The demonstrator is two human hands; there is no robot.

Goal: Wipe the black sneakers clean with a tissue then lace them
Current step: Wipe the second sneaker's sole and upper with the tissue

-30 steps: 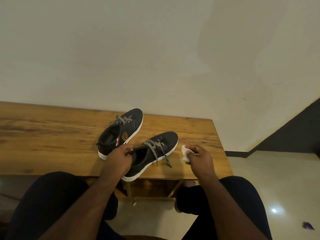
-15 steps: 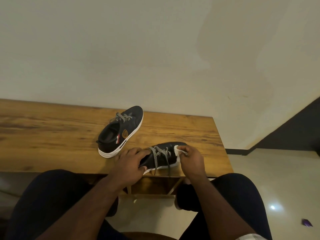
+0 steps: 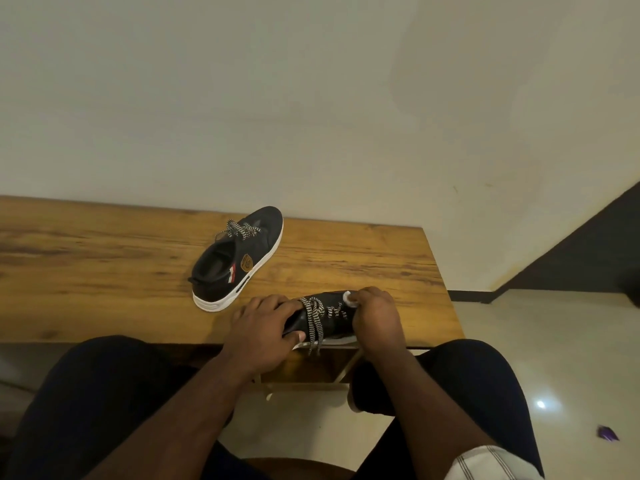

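Head view: near sneaker (image 3: 325, 320) mostly covered by both hands, heel and toe hidden, its sole at the wooden table's (image 3: 104, 271) front edge. Left hand (image 3: 258, 336) curled over its heel end, gripping it. Right hand (image 3: 375, 318) pinches a white tissue (image 3: 347, 298) against the toe; only a scrap shows. Second sneaker (image 3: 235, 259) sits apart, further back on the table, laces loose.

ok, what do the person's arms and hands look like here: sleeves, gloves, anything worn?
Both forearms are bare, and the left hand and right hand wear no gloves. No rings or watch show. A white, dark-striped sleeve shows at the right arm's bottom edge. No sleeve shows on the left arm.
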